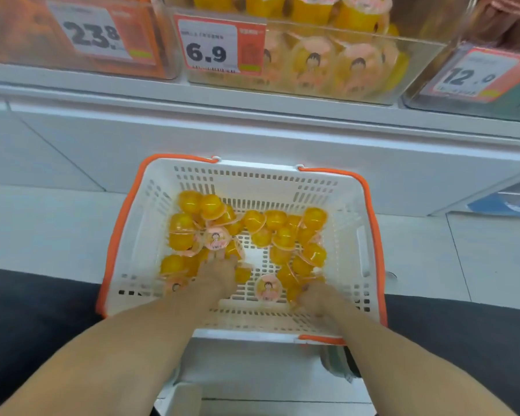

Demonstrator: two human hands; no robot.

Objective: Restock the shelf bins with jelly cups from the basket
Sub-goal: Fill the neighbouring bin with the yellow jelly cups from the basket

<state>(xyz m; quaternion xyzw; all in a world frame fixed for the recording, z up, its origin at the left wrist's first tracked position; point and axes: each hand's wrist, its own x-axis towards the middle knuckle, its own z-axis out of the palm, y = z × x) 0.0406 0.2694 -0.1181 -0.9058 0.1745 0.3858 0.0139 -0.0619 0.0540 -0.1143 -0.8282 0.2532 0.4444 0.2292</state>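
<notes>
Orange jelly cups [254,220] are heaped in the white, orange-rimmed basket [252,175] on the floor; the left hand [218,276] is laid among them, fingers extended; the right hand [314,297] is blurred, so its fingers cannot be judged; above, a clear shelf bin [418,55] is seen holding more cups beside a 6.9 price tag [207,45].

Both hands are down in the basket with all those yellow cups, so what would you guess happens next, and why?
Probably each hand closes on a cup or two and lifts toward the 6.9 bin. The left hand and right hand both sit among the jelly cups low in the basket. That bin already holds matching cups, with room showing near its top. Whether either hand already grips one is too blurred to tell.
</notes>
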